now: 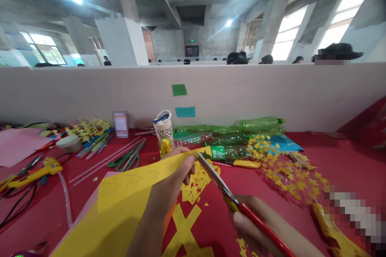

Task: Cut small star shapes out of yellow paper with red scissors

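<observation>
My left hand [169, 192] pinches the far edge of a large yellow paper sheet [120, 204] with star outlines drawn on it, lifted over the red table. My right hand [256, 225] grips red-handled scissors [223, 188]. Their blades point up-left and meet the sheet's top corner near my left fingertips. Yellow paper offcuts [193, 186] lie under the blades.
Many small yellow cut stars [280, 168] are strewn on the red tablecloth [346, 160] to the right. Green plastic bottles [241, 128], a paper cup [163, 130], green scissors [128, 160], a yellow glue gun [36, 172] and pink paper [18, 144] lie around. A white partition [90, 92] stands behind.
</observation>
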Demonstrator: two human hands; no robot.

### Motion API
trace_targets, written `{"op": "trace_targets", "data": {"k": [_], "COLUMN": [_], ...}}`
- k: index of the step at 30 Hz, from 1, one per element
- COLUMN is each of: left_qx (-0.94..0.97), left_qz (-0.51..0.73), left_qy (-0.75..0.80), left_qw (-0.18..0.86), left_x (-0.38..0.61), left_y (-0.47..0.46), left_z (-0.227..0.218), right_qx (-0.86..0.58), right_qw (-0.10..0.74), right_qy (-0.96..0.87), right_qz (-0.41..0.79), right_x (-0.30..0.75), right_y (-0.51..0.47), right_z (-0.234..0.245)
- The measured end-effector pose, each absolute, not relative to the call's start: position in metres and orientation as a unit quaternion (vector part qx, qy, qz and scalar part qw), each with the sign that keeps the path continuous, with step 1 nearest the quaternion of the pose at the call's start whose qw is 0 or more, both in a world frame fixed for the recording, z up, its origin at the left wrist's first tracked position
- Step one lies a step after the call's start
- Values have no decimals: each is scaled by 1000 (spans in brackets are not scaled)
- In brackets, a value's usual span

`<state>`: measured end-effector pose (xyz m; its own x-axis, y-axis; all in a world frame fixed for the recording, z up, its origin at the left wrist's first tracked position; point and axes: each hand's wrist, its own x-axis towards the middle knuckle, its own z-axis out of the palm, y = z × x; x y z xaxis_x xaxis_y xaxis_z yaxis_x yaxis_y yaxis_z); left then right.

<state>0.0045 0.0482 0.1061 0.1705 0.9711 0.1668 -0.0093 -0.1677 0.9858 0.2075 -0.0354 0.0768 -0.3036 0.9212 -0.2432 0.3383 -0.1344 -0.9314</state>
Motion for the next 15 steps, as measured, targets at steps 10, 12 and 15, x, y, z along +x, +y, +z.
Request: {"op": "trace_targets", "data": {"k": [10,12,15], "left_qx": [594,596,601], "left_qz": [473,468,458], "left_qy": [435,436,440], "left_qw": [484,486,485], "left_x": [2,2,1], "left_y": [49,50,52], "left_z": [107,106,104], "right_qx": [-500,-490,-496], "right_qw": [267,267,260], "right_qy": [-622,-623,-616], "right_qz": [540,548,554], "right_x": [206,206,205], "right_y": [-30,-29,-27], "right_z": [71,71,72]}}
